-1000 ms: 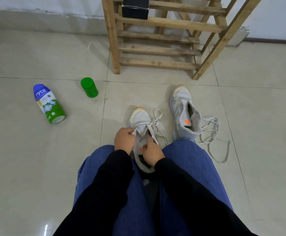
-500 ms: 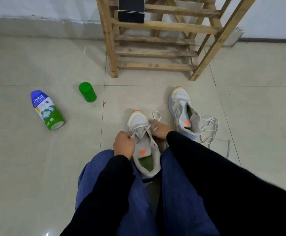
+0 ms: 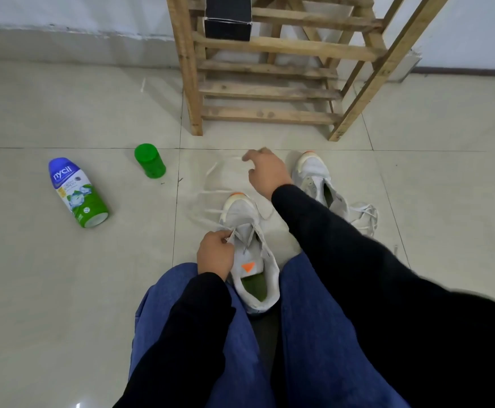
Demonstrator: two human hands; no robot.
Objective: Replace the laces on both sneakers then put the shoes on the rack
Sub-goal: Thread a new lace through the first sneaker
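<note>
A pale grey sneaker [image 3: 249, 251] with an orange toe tip and orange tongue mark lies between my knees, toe away from me. My left hand [image 3: 215, 254] pinches its left eyelet edge near the lower eyelets. My right hand [image 3: 266, 172] is stretched forward past the toe, fingers curled, pulling a white lace [image 3: 211, 198] that blurs in loops over the floor left of the toe. The second sneaker [image 3: 316, 181] lies to the right, partly behind my right arm, with a loose lace [image 3: 364, 216] piled beside it. The wooden rack [image 3: 269, 92] stands ahead.
A blue and green bottle [image 3: 77, 192] lies on its side on the tiled floor at left, with a green cap [image 3: 149, 161] near it. A black box [image 3: 228, 17] sits on an upper rack shelf. The wall runs behind the rack.
My right hand left the sneaker's tongue and swept forward past the toe, drawing the lace out. The left hand kept its hold on the eyelet edge. The camera view shifted slightly.
</note>
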